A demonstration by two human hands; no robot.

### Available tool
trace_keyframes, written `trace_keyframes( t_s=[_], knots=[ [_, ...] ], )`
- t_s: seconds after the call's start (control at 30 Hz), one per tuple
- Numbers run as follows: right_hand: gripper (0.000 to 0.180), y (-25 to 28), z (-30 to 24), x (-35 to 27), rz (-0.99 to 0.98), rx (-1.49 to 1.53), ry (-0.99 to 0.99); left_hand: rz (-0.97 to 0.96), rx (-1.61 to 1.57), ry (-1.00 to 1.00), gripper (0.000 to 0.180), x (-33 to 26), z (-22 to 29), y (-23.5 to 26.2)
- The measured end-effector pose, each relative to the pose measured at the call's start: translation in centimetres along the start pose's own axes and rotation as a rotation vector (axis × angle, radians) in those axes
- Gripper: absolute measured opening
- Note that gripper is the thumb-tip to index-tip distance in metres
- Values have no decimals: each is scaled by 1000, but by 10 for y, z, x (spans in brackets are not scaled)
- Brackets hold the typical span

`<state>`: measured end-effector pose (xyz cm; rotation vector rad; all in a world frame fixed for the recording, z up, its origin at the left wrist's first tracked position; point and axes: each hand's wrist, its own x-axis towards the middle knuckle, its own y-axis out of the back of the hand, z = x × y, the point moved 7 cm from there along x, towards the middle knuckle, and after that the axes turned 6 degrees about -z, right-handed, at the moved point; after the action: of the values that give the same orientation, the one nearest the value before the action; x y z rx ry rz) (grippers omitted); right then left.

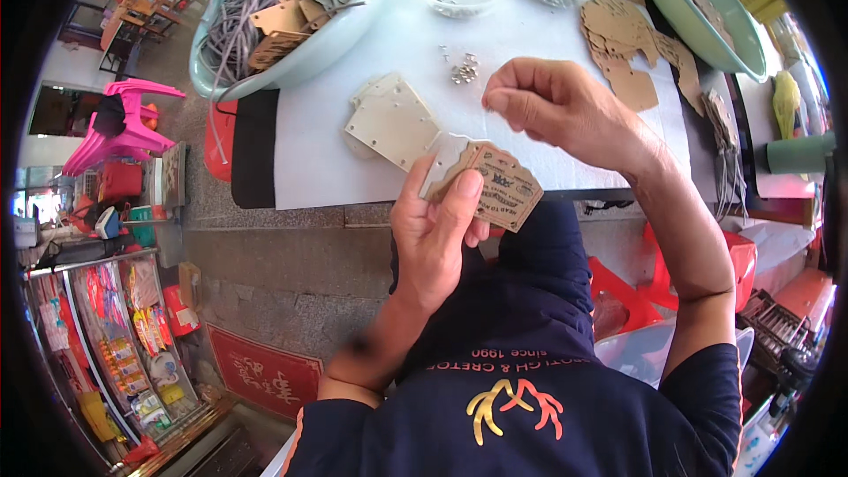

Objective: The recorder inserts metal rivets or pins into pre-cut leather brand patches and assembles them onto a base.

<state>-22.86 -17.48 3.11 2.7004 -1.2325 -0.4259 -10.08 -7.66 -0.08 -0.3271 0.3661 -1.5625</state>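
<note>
A white table (353, 79) stood over a rough concrete floor (291, 274), with pink plastic chairs (124, 124) off to the left. The left hand (437, 230) was clamped on a brown cardboard tag (503, 187) — thumb across its face — just in front of the table's near edge, long axis slanting down toward the right. The right hand (556, 106) hovered above the tabletop, fingertips pinched together; whether they held anything could not be told. Pale tags (393, 122) and small metal eyelets (464, 71) lay nearby — bare table between them.
</note>
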Motion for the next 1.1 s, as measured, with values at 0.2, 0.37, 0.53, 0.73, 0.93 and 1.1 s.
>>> trace_keyframes(
  t_s=[0.2, 0.37, 0.53, 0.73, 0.93, 1.1],
  knots=[
    [27, -8, 7, -24, -196, 241, -9, -119, 38, 51, 26, 5, -5, -21],
    [24, -6, 15, -34, -310, 333, -83, -131, 93, 67, 24, 5, -10, -28],
    [26, -3, 30, -35, -359, 463, -126, -148, 140, 58, 23, 5, -12, -34],
    [20, -3, 40, -37, -392, 570, -228, -228, 233, 53, 20, 8, -12, -35],
    [16, 4, 40, -41, -371, 614, -272, -256, 227, 64, 16, 10, -9, -37],
    [15, 7, 42, -42, -300, 701, -208, -225, 191, 76, 14, 16, -7, -39]
  ],
)
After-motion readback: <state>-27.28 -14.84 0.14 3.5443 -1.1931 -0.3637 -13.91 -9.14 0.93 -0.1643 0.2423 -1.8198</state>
